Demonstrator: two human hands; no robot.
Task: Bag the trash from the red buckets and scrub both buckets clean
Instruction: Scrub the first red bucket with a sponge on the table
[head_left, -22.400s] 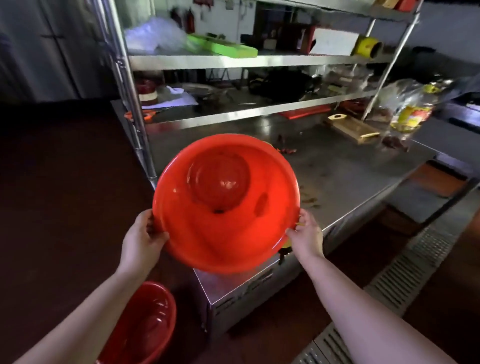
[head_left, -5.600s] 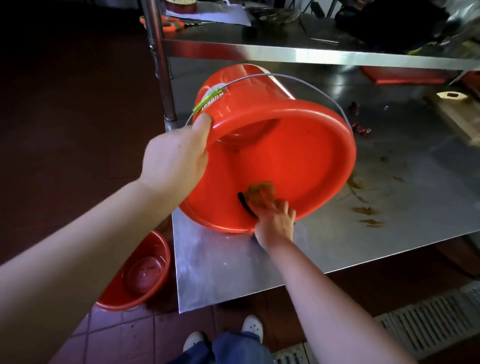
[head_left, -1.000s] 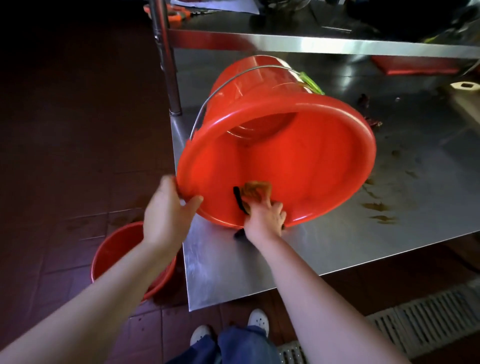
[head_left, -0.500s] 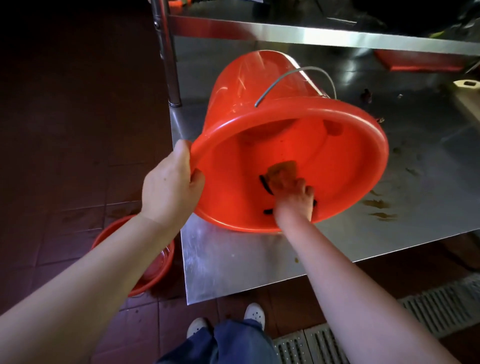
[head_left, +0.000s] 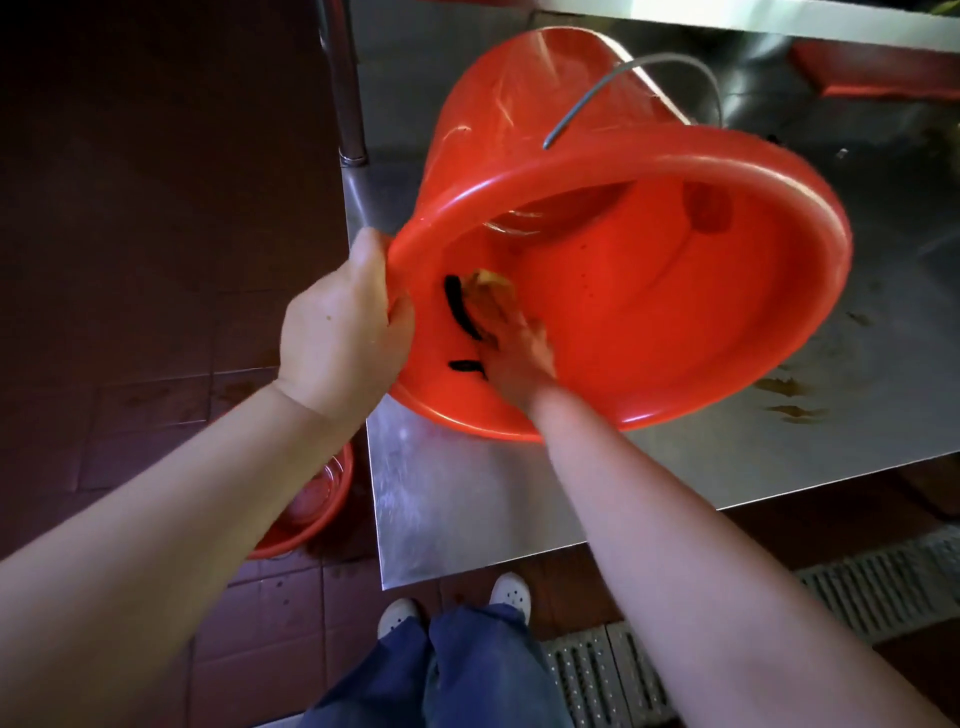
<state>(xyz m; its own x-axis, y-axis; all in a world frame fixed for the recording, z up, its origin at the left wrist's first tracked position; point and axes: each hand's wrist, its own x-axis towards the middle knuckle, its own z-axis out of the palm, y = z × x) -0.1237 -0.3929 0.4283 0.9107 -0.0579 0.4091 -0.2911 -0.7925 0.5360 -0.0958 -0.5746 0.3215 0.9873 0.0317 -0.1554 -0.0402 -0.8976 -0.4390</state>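
2 red buckets in view. The tipped bucket (head_left: 649, 312) lies on its side on the steel desk (head_left: 467, 499), mouth toward the person, with the wire handle (head_left: 623, 67) loose over the top. The floor bucket (head_left: 317, 514) sits on the tiles just beside the desk corner, partly hidden by the left forearm.

Left hand (head_left: 337, 338): fingers clamped on the near-left rim, bracing it. Right hand (head_left: 519, 358): inside the mouth, fingers holding a yellow-brown scrub pad (head_left: 488, 296) against the lower-left inner wall. There are dark strips beside the pad; can't tell what they are.

Step looks like an interior scrub. To do it well:
- Keep a firm rim grip, since a round bucket on slick steel will likely roll.
- Turn the bucket in stages with the left hand so the pad covers the whole wall, then the base and the rim lip.
- Keep the rim off the brown stains (head_left: 784, 387) on the desk near the mouth.

Can't tell whether the floor bucket is clean.
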